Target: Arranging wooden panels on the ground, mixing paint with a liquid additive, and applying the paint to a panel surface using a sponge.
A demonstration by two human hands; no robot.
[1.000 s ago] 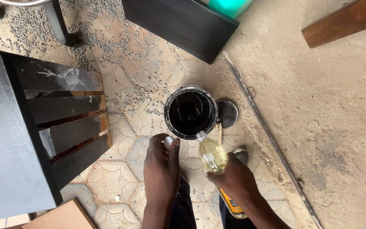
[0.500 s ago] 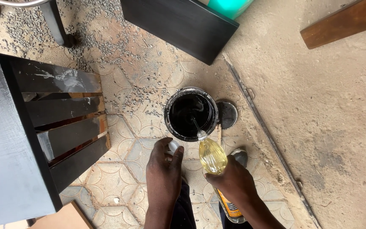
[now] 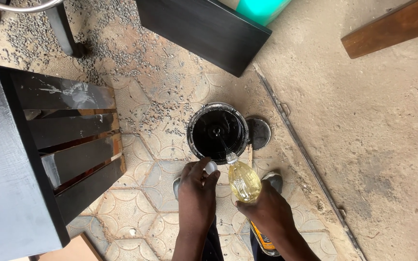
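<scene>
My right hand (image 3: pixel 266 212) is closed around the body of the clear plastic bottle of yellow liquid (image 3: pixel 243 181), tipped forward so its neck hangs over the near rim of the round metal tin of black paint (image 3: pixel 218 132). A thin stream now reaches the black surface; a second ago the neck sat lower against the rim, so pouring is underway. My left hand (image 3: pixel 197 191), just left of the bottle, pinches the small white bottle cap (image 3: pixel 211 167) in its fingertips and has lifted slightly toward the tin. Beyond the tin to the right lies the round dark tin lid (image 3: pixel 258 133), touching the tin. Farther left stands the black-painted wooden slatted frame (image 3: pixel 68 145).
</scene>
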